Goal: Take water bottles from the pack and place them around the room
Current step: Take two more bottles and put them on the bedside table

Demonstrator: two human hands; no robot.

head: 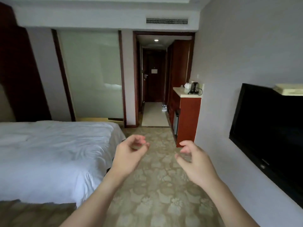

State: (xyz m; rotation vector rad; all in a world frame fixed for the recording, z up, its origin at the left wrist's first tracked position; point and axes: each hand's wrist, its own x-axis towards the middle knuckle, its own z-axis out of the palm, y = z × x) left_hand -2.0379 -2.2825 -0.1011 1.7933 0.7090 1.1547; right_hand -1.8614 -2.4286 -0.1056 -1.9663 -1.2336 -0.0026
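A hotel room fills the frame, seen from a person's head. The large bed with rumpled white linen (49, 153) takes the lower left, and a flat black wall-mounted television (268, 135) takes the right edge; between them a pale green floral carpet (157, 185) runs toward the centre. Beyond it a dark wood doorway opens onto a tiled hallway. At centre right stands a reddish wooden cabinet with a pale stone top (188, 115), carrying a black electric kettle (194, 87). The small clear plastic-wrapped pack of water bottles (164, 108) sits on the hallway floor just beside the cabinet's base, far from the hands. It will likely be heavy, and the film soft and slippery, so single bottles are best gripped round the firm middle. The bed corner and cabinet narrow the path. The left hand (129, 153) and right hand (195, 163) float over the carpet, fingers loosely curled, holding nothing.
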